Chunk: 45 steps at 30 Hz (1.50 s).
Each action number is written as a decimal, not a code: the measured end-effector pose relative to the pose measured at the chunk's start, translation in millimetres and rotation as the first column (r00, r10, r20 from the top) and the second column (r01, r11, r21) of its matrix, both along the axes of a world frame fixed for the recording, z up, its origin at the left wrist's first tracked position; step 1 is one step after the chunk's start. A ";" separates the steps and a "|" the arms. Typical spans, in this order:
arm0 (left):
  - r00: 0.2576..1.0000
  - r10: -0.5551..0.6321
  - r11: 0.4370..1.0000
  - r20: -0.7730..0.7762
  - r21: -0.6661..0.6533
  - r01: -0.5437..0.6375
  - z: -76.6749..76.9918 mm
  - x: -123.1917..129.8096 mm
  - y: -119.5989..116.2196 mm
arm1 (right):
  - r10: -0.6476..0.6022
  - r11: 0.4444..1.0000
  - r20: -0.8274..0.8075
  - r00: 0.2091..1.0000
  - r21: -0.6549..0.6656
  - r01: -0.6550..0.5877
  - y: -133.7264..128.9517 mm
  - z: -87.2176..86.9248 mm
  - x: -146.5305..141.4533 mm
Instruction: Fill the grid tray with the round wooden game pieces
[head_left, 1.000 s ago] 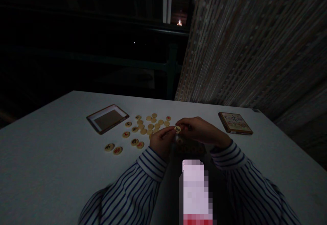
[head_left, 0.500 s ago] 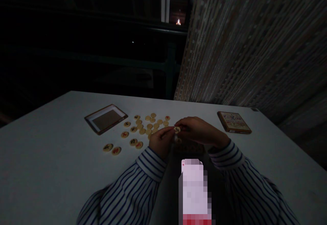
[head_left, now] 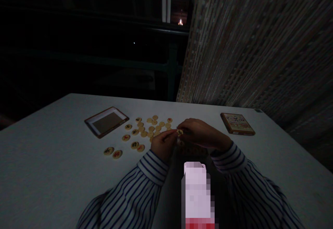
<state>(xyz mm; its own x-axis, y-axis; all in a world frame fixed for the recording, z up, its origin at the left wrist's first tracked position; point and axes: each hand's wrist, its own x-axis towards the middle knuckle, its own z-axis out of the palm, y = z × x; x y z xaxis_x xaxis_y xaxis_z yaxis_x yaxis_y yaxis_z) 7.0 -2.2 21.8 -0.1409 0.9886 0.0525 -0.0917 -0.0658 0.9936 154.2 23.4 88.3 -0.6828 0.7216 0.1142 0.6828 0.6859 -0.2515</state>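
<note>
A round wooden Chinese chess piece (head_left: pixel 180 132) with a dark character is pinched between the fingertips of both my hands. My left hand (head_left: pixel 162 145) grips it from the left, its fingers closed. From the right, my right hand (head_left: pixel 200 133) curls over with bent fingers at the piece's edge. Below my right hand, in deep shadow, lies a row of several chess pieces (head_left: pixel 194 150). Left of my hands, more chess pieces (head_left: pixel 151 129) are scattered on the white table (head_left: pixel 65 145), some with red or black characters and others with blank faces up.
A shallow open box half (head_left: pixel 107 121) rests at the left. At the right lies a flat printed box part (head_left: pixel 237 124) with characters on it. A pixelated pale pink object (head_left: pixel 197 194) is in front of me. A string curtain (head_left: pixel 229 41) hangs behind the table's right side.
The view has shifted slightly, moving everything a little to the left. Both hands stay together on the same chess piece, which looks slightly turned.
</note>
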 end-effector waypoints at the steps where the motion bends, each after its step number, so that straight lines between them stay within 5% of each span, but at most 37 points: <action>1: 1.000 -0.001 1.000 -0.002 0.000 0.001 0.6 -0.1 -0.1 | -0.001 1.000 0.000 1.000 0.001 0.001 -0.2 0.1 0.0; 9: 0.988 -0.011 0.996 -0.154 0.091 0.025 -8.4 -1.9 0.5 | -0.005 1.000 0.003 1.000 -0.011 0.006 -0.9 1.6 3.2; 19: 0.835 0.008 0.969 -0.550 0.211 0.130 -15.8 -7.5 1.1 | -0.085 0.996 0.105 0.991 -0.029 0.089 -0.9 0.7 9.7; 31: 0.849 -0.036 0.980 -0.527 0.148 0.134 -18.5 -6.6 -0.2 | -0.101 0.993 0.221 0.970 -0.030 0.110 1.7 -7.3 16.4; 45: 0.758 -0.043 0.969 -0.651 0.158 0.190 -21.6 -6.9 -0.4 | -0.117 0.987 0.367 0.923 -0.061 0.150 2.2 -12.6 14.9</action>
